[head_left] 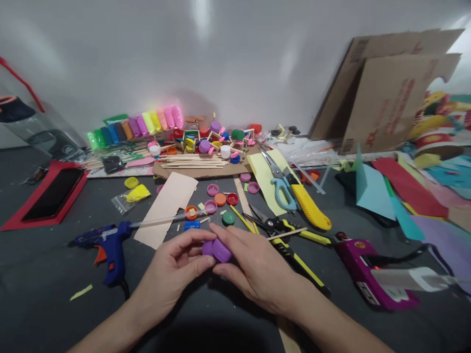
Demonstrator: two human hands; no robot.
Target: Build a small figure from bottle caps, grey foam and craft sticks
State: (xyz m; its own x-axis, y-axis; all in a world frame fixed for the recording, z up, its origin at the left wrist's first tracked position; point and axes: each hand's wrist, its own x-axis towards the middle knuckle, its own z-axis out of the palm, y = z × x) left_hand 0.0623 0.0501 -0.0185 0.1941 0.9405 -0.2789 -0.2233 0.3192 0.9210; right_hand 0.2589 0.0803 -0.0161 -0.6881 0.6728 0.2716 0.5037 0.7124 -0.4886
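Two hands meet near the front edge of the dark surface [44, 274]. The left hand [172, 269] and right hand [253, 267] both have their grip closed on two purple caps [217, 250] pressed together, raised just above the surface. Two glue guns lie alongside: one blue [106, 242], one magenta [362, 267]. One pair of blue-handled scissors [281, 189] and one yellow knife [309, 203] lie behind.

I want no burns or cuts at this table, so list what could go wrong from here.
1. The blue glue gun lies close beside the left hand; if it is hot, a brush against its nozzle could burn.
2. The black-and-yellow scissors lie open just beyond the right hand; reaching forward risks a nick.
3. The purple caps, pinched between both hands, could slip apart.
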